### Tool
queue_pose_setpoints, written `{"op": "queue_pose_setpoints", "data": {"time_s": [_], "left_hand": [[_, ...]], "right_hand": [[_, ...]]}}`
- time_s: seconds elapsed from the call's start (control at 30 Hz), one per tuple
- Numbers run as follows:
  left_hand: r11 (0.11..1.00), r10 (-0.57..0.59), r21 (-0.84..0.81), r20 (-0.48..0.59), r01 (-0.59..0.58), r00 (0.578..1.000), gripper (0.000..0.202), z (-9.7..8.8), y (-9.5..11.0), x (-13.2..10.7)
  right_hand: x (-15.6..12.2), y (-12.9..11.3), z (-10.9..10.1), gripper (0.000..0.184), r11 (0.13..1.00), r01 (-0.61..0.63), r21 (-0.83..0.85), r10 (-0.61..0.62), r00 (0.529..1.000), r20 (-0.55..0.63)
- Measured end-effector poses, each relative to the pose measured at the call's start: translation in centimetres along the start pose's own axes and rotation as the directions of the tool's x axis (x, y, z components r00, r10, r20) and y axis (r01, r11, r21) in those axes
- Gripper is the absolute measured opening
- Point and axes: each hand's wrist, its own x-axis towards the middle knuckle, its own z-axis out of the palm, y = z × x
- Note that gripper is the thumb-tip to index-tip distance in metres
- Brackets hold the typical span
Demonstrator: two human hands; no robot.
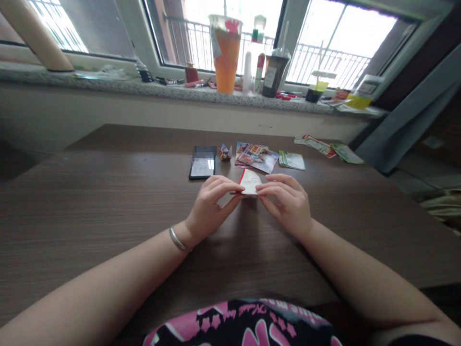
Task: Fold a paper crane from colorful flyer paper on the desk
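Note:
Between my two hands a small folded sheet of paper (250, 183), white with a red edge, is held just above the dark wooden table (126, 211). My left hand (216, 196) pinches its left side between thumb and fingers and has a silver bracelet at the wrist. On the right side, my right hand (288, 199) grips the paper's edge the same way, its upper finger raised. Just beyond lie a black phone (202, 163) with a lit screen, a small folded colourful paper piece (224, 153) and a stack of printed sheets (257, 156).
A green-and-white card (291, 160) lies right of the stack, with more leaflets (319, 145) at the far right. Along the granite windowsill (173, 87) stand a tall orange drink cup (226, 57), a dark cup (274, 74) and several small items. A grey curtain (414, 115) hangs at right.

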Motion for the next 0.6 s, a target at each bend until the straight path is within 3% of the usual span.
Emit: {"op": "queue_pose_setpoints", "data": {"time_s": [0.2,0.47,0.6], "left_hand": [[0.999,0.045,0.011,0.022,-0.046,0.999,0.005,0.1,-0.2,-0.2],[0.998,-0.035,-0.058,0.001,0.035,0.999,0.005,0.2,0.0,-0.3],[0.999,-0.018,-0.048,0.013,0.019,1.0,0.005,0.2,0.1,-0.3]], "right_hand": [[0.1,-0.3,-0.3,0.016,0.999,0.028,-0.037,-0.027,0.999,0.026],[0.0,-0.1,0.5,0.016,0.986,-0.117,0.115,0.114,0.993,0.034],[0.0,0.2,0.7,0.014,0.974,-0.115,0.195,0.114,0.993,0.02]]}}
